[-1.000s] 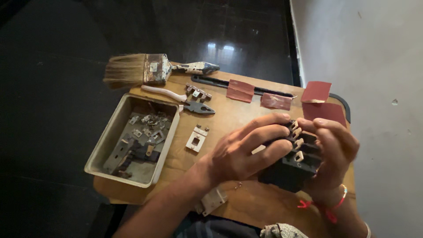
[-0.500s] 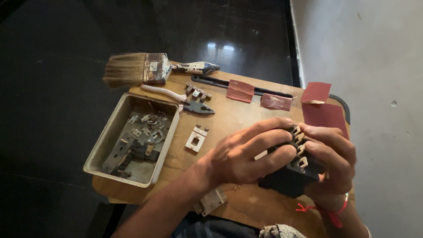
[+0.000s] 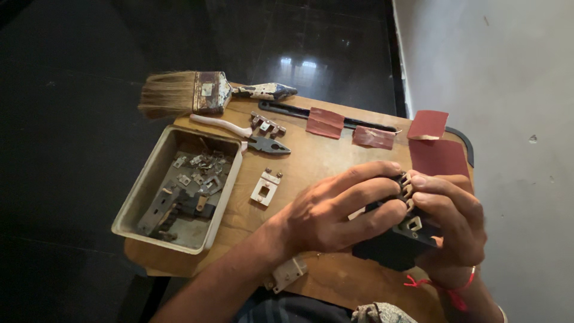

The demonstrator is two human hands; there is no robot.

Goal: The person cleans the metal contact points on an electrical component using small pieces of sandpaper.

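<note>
Both hands hold one black electrical block with small metal terminals (image 3: 402, 236) above the right side of a small wooden table (image 3: 311, 161). My left hand (image 3: 335, 209) wraps over its left face, fingers curled across the top. My right hand (image 3: 451, 224) cups it from the right, fingertips on the metal terminals along its upper edge. A red thread circles the right wrist.
A metal tray (image 3: 149, 197) with several small metal parts sits at left. Beside it lie a white-handled pair of pliers (image 3: 251, 136), a wide paintbrush (image 3: 197, 93), a small white switch part (image 3: 266, 186), reddish sandpaper pieces (image 3: 326, 122), and another white part (image 3: 287, 273) at the near edge.
The hands and the black block have shifted slightly down and right, and the fingers have regripped over the terminals. The things on the table have not moved.
</note>
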